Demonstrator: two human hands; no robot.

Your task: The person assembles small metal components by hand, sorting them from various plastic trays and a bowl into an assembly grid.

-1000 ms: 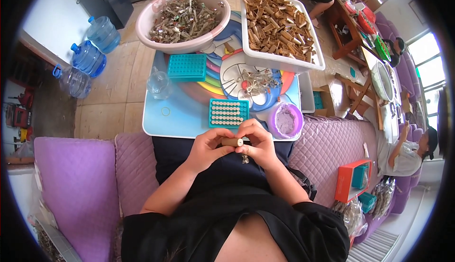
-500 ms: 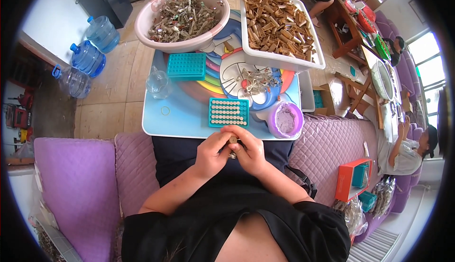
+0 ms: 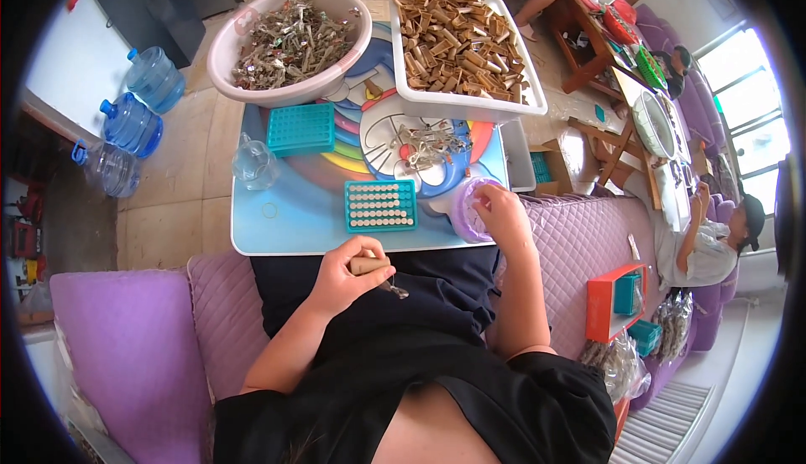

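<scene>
My left hand [image 3: 346, 275] is closed around a short tan tube [image 3: 366, 266] with a small metal piece hanging from its end, held over my lap just below the table edge. My right hand [image 3: 501, 214] reaches into the small purple bowl [image 3: 467, 221] at the table's near right corner, fingers dipped inside; whether it holds anything I cannot tell. Between both hands sits a teal rack [image 3: 380, 206] filled with rows of tan tube ends.
On the light blue table [image 3: 277, 229] stand an empty teal rack [image 3: 301, 129], a clear jar [image 3: 253, 164], a pink basin of metal clips [image 3: 290, 40], a white tray of tan tubes [image 3: 463, 44] and a plate with metal parts [image 3: 420, 146]. Water jugs [image 3: 134, 120] stand left. A seated person [image 3: 714, 237] is at right.
Both hands were together over my lap on the tube. Now the right hand has left it and moved up and right into the purple bowl; the left keeps the tube.
</scene>
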